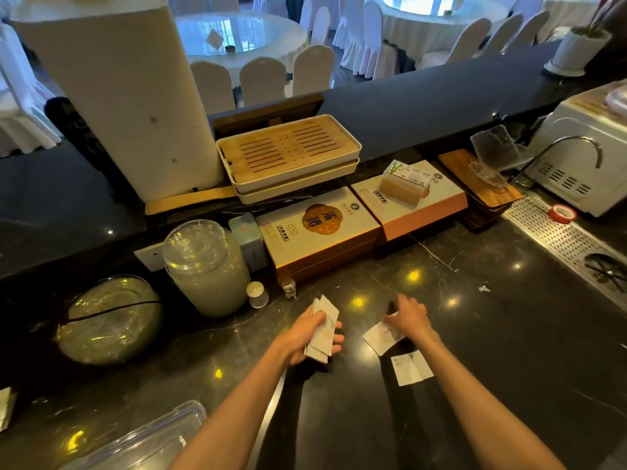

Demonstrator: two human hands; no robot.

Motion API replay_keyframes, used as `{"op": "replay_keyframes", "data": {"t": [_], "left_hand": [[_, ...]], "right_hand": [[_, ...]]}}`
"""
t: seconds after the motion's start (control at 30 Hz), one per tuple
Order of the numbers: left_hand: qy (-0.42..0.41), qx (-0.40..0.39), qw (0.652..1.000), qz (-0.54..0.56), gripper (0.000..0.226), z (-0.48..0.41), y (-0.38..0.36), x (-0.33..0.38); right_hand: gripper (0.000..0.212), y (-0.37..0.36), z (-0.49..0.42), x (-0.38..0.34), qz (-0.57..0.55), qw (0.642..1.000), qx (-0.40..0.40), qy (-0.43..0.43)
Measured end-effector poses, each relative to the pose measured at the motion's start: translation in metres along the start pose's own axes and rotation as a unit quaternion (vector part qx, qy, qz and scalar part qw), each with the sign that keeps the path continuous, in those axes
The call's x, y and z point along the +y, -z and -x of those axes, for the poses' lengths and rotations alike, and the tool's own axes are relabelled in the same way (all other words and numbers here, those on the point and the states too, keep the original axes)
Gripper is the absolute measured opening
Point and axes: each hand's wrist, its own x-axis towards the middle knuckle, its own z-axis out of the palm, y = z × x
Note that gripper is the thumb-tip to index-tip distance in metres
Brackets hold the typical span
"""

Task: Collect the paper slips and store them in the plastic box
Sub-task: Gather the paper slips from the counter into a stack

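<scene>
My left hand [310, 334] grips a stack of white paper slips [325, 320] above the dark marble counter. My right hand [409, 317] rests its fingers on another white slip [378, 337] lying on the counter; whether it is pinched or just touched I cannot tell. A further slip [412, 368] lies flat just nearer to me, right of my right forearm. The clear plastic box [163, 435] sits at the bottom left edge, partly cut off by the frame.
A glass jar with stacked plates [207, 266], a small shaker [258, 295] and gift boxes [319, 228] stand behind my hands. A glass lid [108, 320] lies at left. A metal drain grate [563, 239] and red tape roll [561, 213] are at right.
</scene>
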Motion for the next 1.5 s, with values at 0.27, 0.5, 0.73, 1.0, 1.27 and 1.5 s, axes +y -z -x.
{"op": "replay_keyframes", "data": {"t": [0.27, 0.5, 0.73, 1.0, 1.27, 1.5], "left_hand": [[-0.006, 0.059, 0.993, -0.098, 0.054, 0.010, 0.006, -0.020], [-0.026, 0.150, 0.984, -0.087, 0.042, 0.031, 0.026, -0.035], [0.065, -0.074, 0.995, 0.015, 0.078, 0.049, 0.015, -0.043], [0.013, -0.035, 0.997, 0.068, 0.078, 0.058, 0.013, -0.038], [-0.054, -0.010, 0.998, 0.010, 0.057, 0.070, 0.018, -0.049], [-0.060, 0.078, 0.987, -0.128, 0.036, 0.090, 0.007, -0.061]], "right_hand": [[0.058, -0.020, 0.018, 0.011, 0.004, 0.998, -0.043, -0.048], [0.021, -0.003, 0.039, -0.023, -0.304, 0.928, -0.197, 0.081], [0.011, -0.024, 0.079, -0.069, -0.215, 0.921, -0.245, 0.213], [0.054, -0.017, 0.075, -0.022, -0.197, 0.973, -0.017, 0.114], [0.074, -0.028, 0.094, 0.066, -0.014, 0.992, 0.029, -0.121], [0.033, -0.023, 0.120, 0.029, -0.338, 0.940, -0.016, -0.027]]}}
